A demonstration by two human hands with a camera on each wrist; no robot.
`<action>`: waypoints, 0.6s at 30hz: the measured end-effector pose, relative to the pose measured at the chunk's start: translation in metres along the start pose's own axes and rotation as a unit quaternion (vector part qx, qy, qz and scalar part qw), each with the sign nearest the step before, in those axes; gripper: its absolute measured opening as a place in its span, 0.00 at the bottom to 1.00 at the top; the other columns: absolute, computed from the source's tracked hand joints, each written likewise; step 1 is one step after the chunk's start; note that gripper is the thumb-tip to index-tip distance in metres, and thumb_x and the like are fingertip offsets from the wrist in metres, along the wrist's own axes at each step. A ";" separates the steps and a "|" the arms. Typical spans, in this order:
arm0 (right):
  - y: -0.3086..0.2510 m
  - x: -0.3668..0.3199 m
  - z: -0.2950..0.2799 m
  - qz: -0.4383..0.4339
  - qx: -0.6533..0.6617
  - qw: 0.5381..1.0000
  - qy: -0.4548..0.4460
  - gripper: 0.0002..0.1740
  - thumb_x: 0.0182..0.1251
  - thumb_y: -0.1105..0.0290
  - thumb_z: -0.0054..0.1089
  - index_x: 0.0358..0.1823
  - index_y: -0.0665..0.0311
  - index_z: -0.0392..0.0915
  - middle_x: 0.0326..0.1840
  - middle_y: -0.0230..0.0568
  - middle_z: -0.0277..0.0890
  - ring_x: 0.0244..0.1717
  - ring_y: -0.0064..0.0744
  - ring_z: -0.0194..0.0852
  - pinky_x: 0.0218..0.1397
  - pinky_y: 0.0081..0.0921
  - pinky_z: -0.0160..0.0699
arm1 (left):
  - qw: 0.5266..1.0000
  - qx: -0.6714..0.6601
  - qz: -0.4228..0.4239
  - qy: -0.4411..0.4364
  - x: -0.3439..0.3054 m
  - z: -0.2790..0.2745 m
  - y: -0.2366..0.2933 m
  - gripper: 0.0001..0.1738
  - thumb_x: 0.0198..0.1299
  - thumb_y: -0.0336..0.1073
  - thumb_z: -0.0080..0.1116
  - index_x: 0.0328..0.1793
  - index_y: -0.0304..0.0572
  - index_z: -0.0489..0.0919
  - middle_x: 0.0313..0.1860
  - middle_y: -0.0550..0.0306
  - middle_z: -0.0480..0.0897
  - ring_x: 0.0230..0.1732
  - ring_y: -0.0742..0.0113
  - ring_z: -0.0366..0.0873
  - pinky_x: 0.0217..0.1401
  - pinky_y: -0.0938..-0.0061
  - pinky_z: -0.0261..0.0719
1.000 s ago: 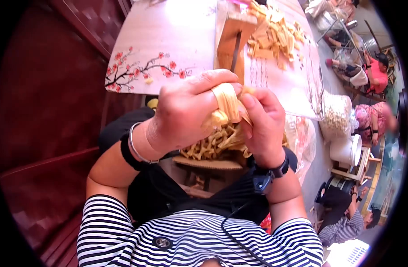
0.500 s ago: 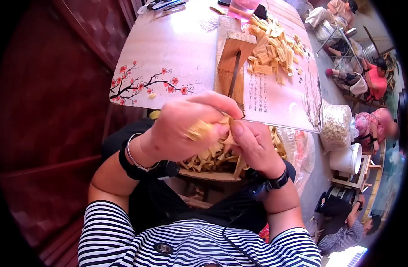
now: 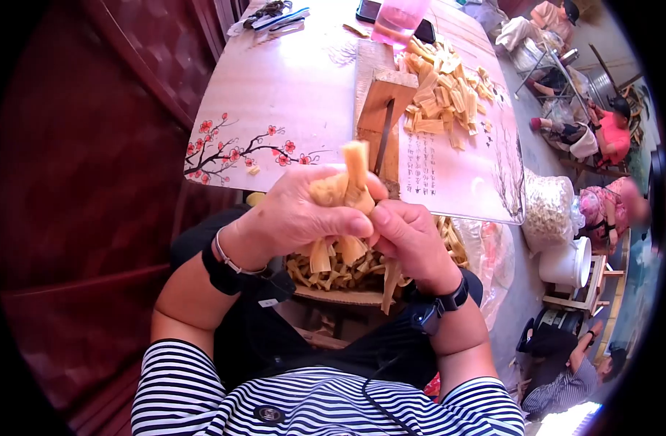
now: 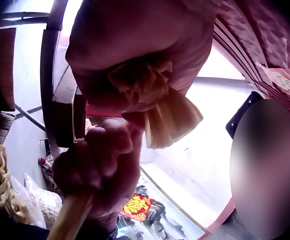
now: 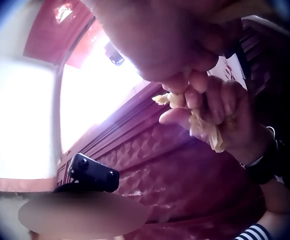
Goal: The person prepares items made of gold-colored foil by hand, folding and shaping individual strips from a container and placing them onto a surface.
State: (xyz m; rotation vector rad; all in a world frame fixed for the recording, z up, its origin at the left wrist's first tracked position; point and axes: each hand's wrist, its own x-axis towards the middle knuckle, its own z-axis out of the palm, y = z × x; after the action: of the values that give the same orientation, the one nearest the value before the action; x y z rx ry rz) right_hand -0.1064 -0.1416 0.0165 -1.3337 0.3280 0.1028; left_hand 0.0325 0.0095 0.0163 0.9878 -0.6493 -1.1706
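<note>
Pale yellow knotted strip (image 3: 353,180), its flat end pointing up

Table (image 3: 289,87): pale top, red plum-blossom print, bright daylight. Dark red panelled wall (image 3: 93,145) at left. Grey floor (image 3: 526,280) at right, with white bucket (image 3: 563,243), wooden stool (image 3: 580,283), seated people (image 3: 611,123) beyond.

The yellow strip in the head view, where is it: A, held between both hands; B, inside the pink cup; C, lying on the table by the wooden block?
A: the left hand and the right hand both grip the yellow strip, one end sticking up above the fingers.
</note>
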 end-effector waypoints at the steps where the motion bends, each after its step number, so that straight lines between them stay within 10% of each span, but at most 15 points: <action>1: 0.000 0.001 0.000 0.002 -0.012 1.000 0.006 0.21 0.74 0.54 0.52 0.27 0.62 0.77 0.18 0.22 0.64 0.21 0.11 0.54 0.23 0.13 0.50 | 1.000 0.017 0.022 0.002 0.002 0.005 -0.003 0.12 0.59 0.32 0.66 0.42 0.31 0.78 0.32 0.56 0.81 0.30 0.76 0.77 0.35 0.81 0.77; 9: 0.001 -0.010 -0.012 -0.025 0.001 1.000 -0.011 0.20 0.74 0.54 0.53 0.27 0.61 0.76 0.20 0.24 0.68 0.20 0.12 0.56 0.23 0.14 0.53 | 0.987 0.108 0.095 0.074 -0.004 0.003 -0.004 0.10 0.63 0.31 0.62 0.49 0.36 0.82 0.28 0.64 0.81 0.27 0.82 0.75 0.30 0.86 0.73; 16: -0.004 0.003 -0.024 -0.293 0.317 0.901 -0.033 0.15 0.77 0.54 0.45 0.38 0.57 0.69 0.16 0.25 0.56 0.14 0.17 0.50 0.20 0.19 0.53 | 0.954 0.262 0.145 0.019 0.002 0.040 -0.050 0.18 0.67 0.39 0.58 0.58 0.37 0.78 0.37 0.54 0.85 0.37 0.72 0.82 0.43 0.76 0.80; 18: -0.004 0.005 -0.020 -0.312 0.337 0.888 0.027 0.15 0.78 0.54 0.42 0.39 0.57 0.69 0.17 0.26 0.58 0.15 0.18 0.52 0.22 0.18 0.56 | 0.977 0.208 0.004 -0.054 0.001 0.050 -0.058 0.18 0.68 0.41 0.57 0.57 0.37 0.79 0.34 0.57 0.84 0.34 0.72 0.80 0.41 0.76 0.79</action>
State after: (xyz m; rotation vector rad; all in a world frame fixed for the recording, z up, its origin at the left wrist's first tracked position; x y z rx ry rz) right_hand -0.1046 -0.1624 0.0150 -0.6928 -0.0425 -0.5498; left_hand -0.0355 -0.0099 -0.0127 1.2754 -1.0121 -1.1078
